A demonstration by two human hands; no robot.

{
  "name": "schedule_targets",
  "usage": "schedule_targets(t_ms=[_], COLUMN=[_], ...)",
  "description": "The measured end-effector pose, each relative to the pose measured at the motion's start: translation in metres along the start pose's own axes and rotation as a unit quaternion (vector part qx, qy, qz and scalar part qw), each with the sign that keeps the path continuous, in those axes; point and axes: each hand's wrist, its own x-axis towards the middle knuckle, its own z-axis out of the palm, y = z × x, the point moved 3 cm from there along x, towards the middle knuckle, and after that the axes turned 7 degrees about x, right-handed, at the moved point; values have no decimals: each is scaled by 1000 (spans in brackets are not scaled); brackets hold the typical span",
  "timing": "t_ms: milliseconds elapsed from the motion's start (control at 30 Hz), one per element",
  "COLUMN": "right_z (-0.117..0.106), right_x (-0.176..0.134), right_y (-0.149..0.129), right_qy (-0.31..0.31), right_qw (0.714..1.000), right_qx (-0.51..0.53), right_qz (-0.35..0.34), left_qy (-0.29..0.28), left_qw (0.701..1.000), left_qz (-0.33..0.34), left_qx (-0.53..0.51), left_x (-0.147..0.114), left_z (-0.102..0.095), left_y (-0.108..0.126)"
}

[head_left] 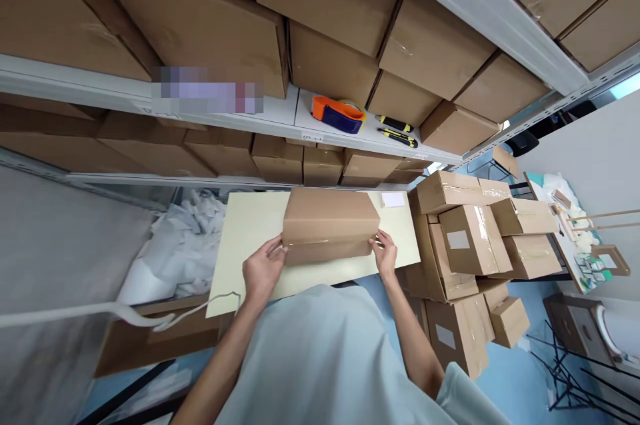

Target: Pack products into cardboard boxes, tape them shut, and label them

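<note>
A brown cardboard box [331, 218] lies on the pale yellow tabletop [246, 228], and a shiny strip that looks like tape runs across it. My left hand [265, 269] grips its near left corner, thumb and fingers closed on the cardboard. At the near right corner, my right hand [384, 253] pinches the edge in the same way. Just beyond that side, a small white paper [393, 199] rests on the tabletop. The underside of the box is hidden.
Ahead, a metal shelf [275, 110] holds large cartons, an orange and blue tape dispenser [338, 114] and yellow-black utility knives [397, 130]. Stacked cartons [470, 238] crowd the right. Crumpled white wrapping [175, 245] and a white cord [90, 311] are on the left.
</note>
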Motion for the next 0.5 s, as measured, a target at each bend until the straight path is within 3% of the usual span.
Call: schedule_targets(t_ms=[100,233,367,500], right_z=[-1,-8,-9,-2], right_x=[-18,-40,-61,-70], right_y=[16,29,39,43], right_qy=[10,-2,-12,-23], right_qw=[1000,999,997,996], right_qx=[3,-36,-74,-78], right_qz=[-5,-2,27,31], left_qy=[-19,-21,-27,-38], left_qw=[995,993,992,990], left_qz=[-66,-96,-111,-132], left_qx=[-69,-71,-56,-9], left_x=[-13,-35,-51,-49], left_z=[1,1,-1,-1], left_y=[-24,-48,-60,-66])
